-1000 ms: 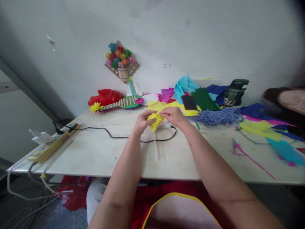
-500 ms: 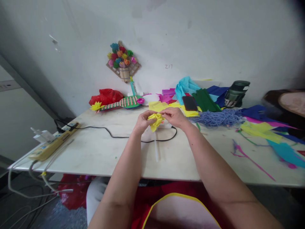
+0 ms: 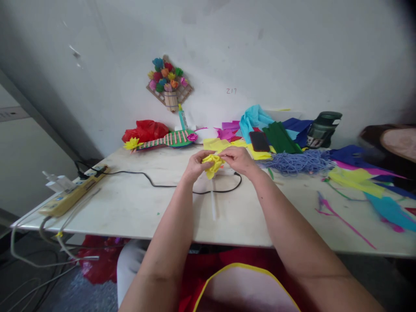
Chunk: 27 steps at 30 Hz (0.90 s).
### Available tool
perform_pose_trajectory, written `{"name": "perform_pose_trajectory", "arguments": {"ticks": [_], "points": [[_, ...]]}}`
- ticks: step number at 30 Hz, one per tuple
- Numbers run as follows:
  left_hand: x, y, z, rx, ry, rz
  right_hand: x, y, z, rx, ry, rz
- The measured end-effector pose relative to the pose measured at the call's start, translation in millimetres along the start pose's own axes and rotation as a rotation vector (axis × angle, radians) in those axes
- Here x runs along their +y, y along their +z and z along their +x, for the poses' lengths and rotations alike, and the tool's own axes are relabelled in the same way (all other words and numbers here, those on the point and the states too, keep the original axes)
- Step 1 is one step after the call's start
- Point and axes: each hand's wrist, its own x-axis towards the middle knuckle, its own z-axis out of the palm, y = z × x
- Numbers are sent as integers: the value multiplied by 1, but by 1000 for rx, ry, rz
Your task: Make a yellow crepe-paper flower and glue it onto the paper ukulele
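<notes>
We see the left hand (image 3: 196,165) grasping a yellow paper flower (image 3: 212,168) above the worktop (image 3: 130,212) while the right hand (image 3: 239,160) pinches its edge, where, we judge, too hard a tug could tear it.

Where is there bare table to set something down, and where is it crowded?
Bare: just outside the left forearm, nearer than the black cable, barring a green speck; between the right forearm and pink strip. Crowded: back right, with phone, coloured paper, string and bottle.
</notes>
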Motion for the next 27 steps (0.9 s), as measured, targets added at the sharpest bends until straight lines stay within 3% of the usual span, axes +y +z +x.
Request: {"name": "perform_pose_trajectory", "arguments": {"ticks": [16, 27], "points": [[-4, -2, 1, 9, 9, 31, -2, 1, -1, -8, -21, 24], [-3, 1, 1, 38, 16, 73, -7, 3, -2, 17, 51, -95]]}}
